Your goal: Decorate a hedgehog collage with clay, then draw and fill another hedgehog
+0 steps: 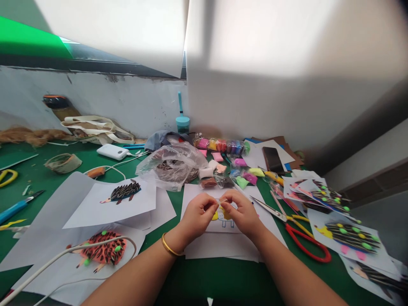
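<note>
Side by side over a white sheet of paper (219,250), my left hand (200,214) and my right hand (241,211) meet at the fingertips. Both are closed in a pinch around something small and pale, mostly hidden by the fingers. Beneath them lies a line drawing (227,223) of a small animal with legs, with yellow patches partly covered by my hands. Just behind my fingers are clay packets in several colours, including a green one (242,182) and a brown one (208,182).
Red-and-yellow-handled scissors (295,227) lie open on the right. Beyond them are finished hedgehog pictures (350,238) and a phone (273,160). At left are a black hedgehog picture (126,191), a red one (103,248), a blue-handled knife (14,211) and a cable crossing the papers. A plastic bag (172,165) holds seeds.
</note>
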`<action>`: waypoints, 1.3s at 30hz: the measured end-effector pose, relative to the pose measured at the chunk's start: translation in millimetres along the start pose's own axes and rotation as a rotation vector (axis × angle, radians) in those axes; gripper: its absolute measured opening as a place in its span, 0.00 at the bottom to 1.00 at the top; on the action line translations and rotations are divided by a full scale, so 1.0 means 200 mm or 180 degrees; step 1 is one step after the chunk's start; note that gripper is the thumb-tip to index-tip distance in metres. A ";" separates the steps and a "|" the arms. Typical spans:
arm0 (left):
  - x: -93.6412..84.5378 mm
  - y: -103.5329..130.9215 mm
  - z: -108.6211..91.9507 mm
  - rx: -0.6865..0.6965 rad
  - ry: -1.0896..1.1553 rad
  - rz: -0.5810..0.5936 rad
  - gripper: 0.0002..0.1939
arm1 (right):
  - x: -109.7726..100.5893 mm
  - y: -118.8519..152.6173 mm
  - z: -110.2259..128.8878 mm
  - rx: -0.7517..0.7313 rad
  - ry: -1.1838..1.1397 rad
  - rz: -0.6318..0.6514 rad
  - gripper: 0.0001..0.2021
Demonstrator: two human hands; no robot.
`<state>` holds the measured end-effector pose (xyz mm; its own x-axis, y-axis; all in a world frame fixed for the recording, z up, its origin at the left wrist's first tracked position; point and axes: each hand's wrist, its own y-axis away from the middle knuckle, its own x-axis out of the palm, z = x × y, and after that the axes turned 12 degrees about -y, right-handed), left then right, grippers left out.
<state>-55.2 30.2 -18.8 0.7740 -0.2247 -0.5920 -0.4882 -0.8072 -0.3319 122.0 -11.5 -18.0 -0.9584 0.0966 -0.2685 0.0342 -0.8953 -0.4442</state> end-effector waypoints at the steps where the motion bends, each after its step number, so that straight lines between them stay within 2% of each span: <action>1: 0.00 0.00 0.00 -0.0031 0.0016 -0.0038 0.08 | 0.00 0.00 -0.01 0.0035 -0.0030 0.0015 0.11; 4: 0.00 -0.01 0.01 -0.0170 0.0116 -0.0056 0.07 | 0.01 0.01 -0.03 0.0140 -0.0051 0.0005 0.11; 7: 0.01 -0.01 0.03 -0.0306 0.0205 -0.0086 0.07 | -0.06 -0.01 -0.08 0.0144 0.0179 -0.0179 0.12; 11: 0.00 -0.02 0.05 -0.0450 0.0222 -0.0312 0.10 | -0.29 -0.05 -0.15 0.0249 0.1081 -0.0701 0.16; 14: 0.00 -0.02 0.07 -0.0562 0.0394 -0.0444 0.10 | -0.48 -0.06 -0.18 0.0805 0.1993 -0.0903 0.17; 15: 0.00 -0.03 0.08 -0.0603 0.0468 -0.0476 0.11 | -0.53 -0.06 -0.20 0.1056 0.2265 -0.0906 0.17; 18: 0.00 -0.04 0.10 -0.0752 0.0649 -0.0579 0.12 | -0.60 -0.04 -0.23 0.1493 0.2832 -0.0528 0.18; 21: 0.00 -0.05 0.11 -0.0935 0.0828 -0.0655 0.13 | -0.61 -0.04 -0.26 0.1436 0.2985 -0.0351 0.19; 30: 0.00 -0.06 0.15 -0.1079 0.1024 -0.0761 0.15 | -0.58 -0.05 -0.31 0.1179 0.3046 -0.0562 0.18; 35: 0.01 -0.07 0.15 -0.1068 0.1021 -0.0775 0.13 | -0.55 -0.10 -0.28 0.0950 0.3155 -0.0454 0.16; 39: 0.00 -0.07 0.15 -0.1054 0.1024 -0.0777 0.13 | -0.50 -0.17 -0.23 0.0958 0.3304 -0.0191 0.14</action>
<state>-59.9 56.4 -36.2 0.9595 -0.1228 -0.2535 -0.1647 -0.9747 -0.1511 230.7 30.2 -15.5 -0.2437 0.3381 -0.9090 -0.2114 -0.9333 -0.2904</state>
